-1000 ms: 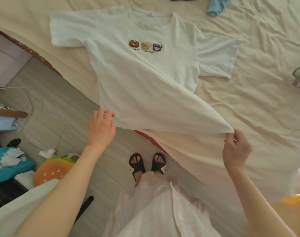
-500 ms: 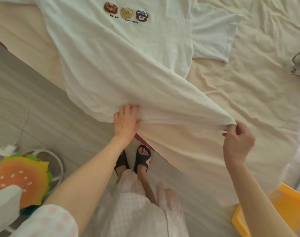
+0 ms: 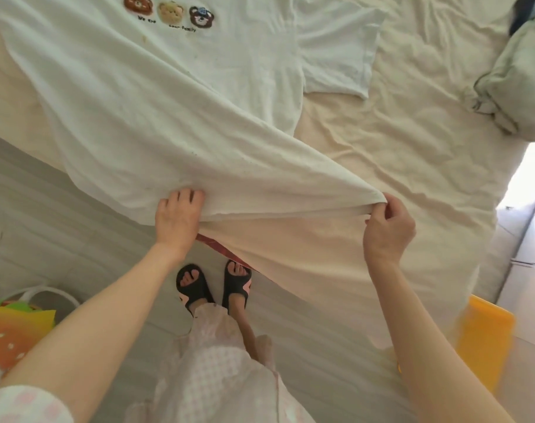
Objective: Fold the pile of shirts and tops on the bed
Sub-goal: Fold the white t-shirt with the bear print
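A white T-shirt (image 3: 156, 111) with three bear faces on the chest lies front up across the bed, its lower part hanging past the bed's near edge. My left hand (image 3: 176, 219) grips the bottom hem near the middle, fingers curled into the cloth. My right hand (image 3: 388, 227) pinches the hem's right corner and holds it taut, lifted a little off the cream sheet (image 3: 413, 154). The shirt's right sleeve (image 3: 336, 56) lies flat on the bed.
A crumpled pale green garment (image 3: 516, 87) lies at the bed's right edge. On the grey floor are a burger-shaped cushion (image 3: 12, 334) at lower left and a yellow bin (image 3: 483, 334) at lower right. My feet in black slippers (image 3: 214, 285) stand against the bed.
The view has dropped and closed in on the shirt. My left hand has slid right along the hem towards the middle; my right hand keeps its pinch on the corner.
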{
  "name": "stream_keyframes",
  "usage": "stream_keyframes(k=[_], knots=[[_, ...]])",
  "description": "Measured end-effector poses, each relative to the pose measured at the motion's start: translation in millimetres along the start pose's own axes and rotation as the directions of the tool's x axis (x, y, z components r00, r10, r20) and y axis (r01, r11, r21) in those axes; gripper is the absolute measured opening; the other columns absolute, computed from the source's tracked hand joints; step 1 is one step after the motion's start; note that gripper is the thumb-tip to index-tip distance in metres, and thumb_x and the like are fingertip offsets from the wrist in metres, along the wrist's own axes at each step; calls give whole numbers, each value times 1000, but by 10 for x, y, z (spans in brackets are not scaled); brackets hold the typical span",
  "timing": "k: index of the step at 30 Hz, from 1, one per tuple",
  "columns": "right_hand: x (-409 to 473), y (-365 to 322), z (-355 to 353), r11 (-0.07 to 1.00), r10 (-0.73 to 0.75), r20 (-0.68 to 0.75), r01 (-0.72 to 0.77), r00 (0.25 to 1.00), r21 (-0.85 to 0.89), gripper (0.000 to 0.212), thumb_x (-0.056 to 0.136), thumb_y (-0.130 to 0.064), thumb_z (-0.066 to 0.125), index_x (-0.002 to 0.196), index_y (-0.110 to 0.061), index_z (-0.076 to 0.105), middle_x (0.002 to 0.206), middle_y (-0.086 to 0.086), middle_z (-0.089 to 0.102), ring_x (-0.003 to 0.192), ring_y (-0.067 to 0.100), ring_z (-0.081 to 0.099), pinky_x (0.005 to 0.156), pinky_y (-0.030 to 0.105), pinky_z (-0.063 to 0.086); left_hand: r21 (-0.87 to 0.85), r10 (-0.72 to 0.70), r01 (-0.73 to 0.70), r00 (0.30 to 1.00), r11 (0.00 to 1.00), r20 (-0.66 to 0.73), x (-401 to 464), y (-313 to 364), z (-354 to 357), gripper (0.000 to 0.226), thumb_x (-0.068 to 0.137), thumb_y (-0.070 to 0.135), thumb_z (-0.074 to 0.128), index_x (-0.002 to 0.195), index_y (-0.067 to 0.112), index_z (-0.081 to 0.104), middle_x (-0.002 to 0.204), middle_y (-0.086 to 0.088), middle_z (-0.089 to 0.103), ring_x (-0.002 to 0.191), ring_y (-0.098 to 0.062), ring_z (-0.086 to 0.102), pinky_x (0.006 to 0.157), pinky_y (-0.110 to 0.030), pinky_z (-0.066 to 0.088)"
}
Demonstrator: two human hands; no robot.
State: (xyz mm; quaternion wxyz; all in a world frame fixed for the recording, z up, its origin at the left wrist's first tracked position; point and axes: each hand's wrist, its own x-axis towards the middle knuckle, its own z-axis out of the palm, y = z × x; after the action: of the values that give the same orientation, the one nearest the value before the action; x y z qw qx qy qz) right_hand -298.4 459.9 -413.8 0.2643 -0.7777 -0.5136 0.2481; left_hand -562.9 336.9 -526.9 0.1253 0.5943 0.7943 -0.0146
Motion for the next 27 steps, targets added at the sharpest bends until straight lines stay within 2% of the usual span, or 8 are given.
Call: stream_keyframes(k=[6,8,10,12,15,19,22,27], knots=[[-35,-162,-67,1000,-28,-2,28,1000,5,24,90,-6,43,97,-7,66,77,-5,56,73,13,50,72,34,48,-213,-205,195,979,957,-22,-342,-466,-265,33,60,-25,61,86,-4,57,83,-23,50,67,-37,49,51,-35,31],[-93,-275,-84,999,6,-22,-5,1000,47,24,91,-6,41,100,-6,64,83,-2,56,79,15,51,76,40,52,-286,-336,311,941,906,-41,-461,-600,-484,32,64,-23,59,90,-5,57,90,-25,49,71,-39,49,52,-36,31],[-146,-436,-129,991,42,-25,-38,999,128,24,92,-6,39,99,-7,62,87,0,55,83,17,52,69,29,55,-358,-460,406,885,841,-75,-527,-737,-753,24,72,-17,58,92,-5,57,95,-25,49,74,-41,51,54,-38,33],[-167,-607,-200,976,66,-22,-60,998,207,21,93,-6,39,96,-11,60,84,-1,55,83,17,53,62,19,52,-407,-502,409,852,817,-151,-556,-879,-1042,16,78,-8,59,93,-5,56,96,-26,48,75,-42,52,56,-42,35],[-146,-822,-263,941,140,-31,-123,990,314,20,94,-10,41,98,-11,60,78,-10,53,76,11,53,64,21,52,-508,-527,354,812,786,-250,-529,-1020,-1488,17,85,-2,54,102,-5,52,102,-27,50,87,-41,51,67,-41,34],[-90,-981,-198,900,237,-34,-207,971,383,24,91,-10,39,95,-11,63,76,-9,51,76,12,50,71,31,53,-695,-652,366,732,619,-196,-431,-1060,-1860,18,96,6,39,113,1,44,106,-20,55,92,-34,52,68,-33,32],[-60,-1066,-164,858,332,-51,-279,942,433,25,88,-13,39,72,-27,53,75,-9,50,79,16,47,75,35,47,-710,-616,352,775,610,-144,-439,-1108,-1926,22,98,12,42,117,1,46,108,-20,56,96,-33,52,71,-28,31],[46,-977,-203,876,366,-91,-310,926,369,17,81,-19,40,71,-25,53,79,-4,53,78,18,48,78,40,50,-467,-369,332,929,820,13,-759,-1282,-1838,30,91,4,55,120,1,50,109,-16,49,87,-31,50,70,-31,32]])
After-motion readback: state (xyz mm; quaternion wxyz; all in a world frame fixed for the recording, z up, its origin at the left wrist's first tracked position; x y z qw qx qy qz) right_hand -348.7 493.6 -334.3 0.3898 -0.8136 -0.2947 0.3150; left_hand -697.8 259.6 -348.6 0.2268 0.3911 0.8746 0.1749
